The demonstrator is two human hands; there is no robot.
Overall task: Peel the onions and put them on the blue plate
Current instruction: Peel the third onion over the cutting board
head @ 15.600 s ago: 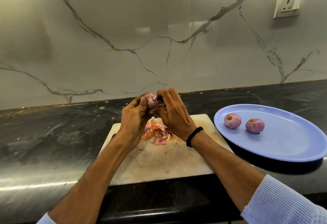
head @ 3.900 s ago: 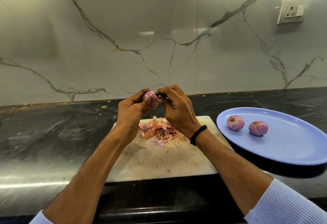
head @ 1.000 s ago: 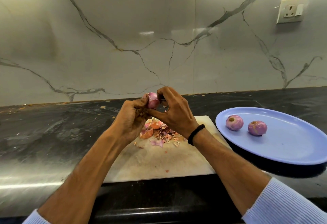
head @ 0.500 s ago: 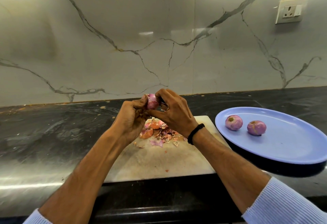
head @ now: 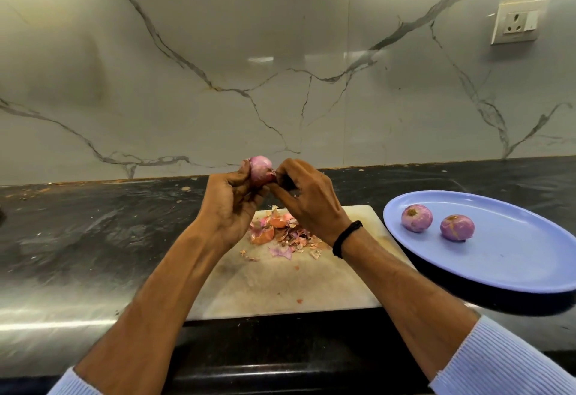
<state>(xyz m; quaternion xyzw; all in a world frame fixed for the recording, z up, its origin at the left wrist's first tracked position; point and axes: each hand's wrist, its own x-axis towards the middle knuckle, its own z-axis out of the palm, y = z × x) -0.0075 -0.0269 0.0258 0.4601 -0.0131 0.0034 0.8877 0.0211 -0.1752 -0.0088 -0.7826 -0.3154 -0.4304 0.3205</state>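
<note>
left hand [head: 229, 207] cupped the onion [head: 261, 170] above the cutting board [head: 280, 288] while right hand [head: 311, 204] pinched its skin. it seemed best to turn the bulb slowly, drop strips onto the peel pile [head: 277, 232], then set it beside the peeled onions [head: 416, 218] on the blue plate [head: 514, 263].

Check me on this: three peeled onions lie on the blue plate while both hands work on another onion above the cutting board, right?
Not quite. The head view shows only two on the blue plate: the left peeled onion and the right peeled onion. The rest holds: the left hand and right hand work on the held onion above the cutting board.
</note>
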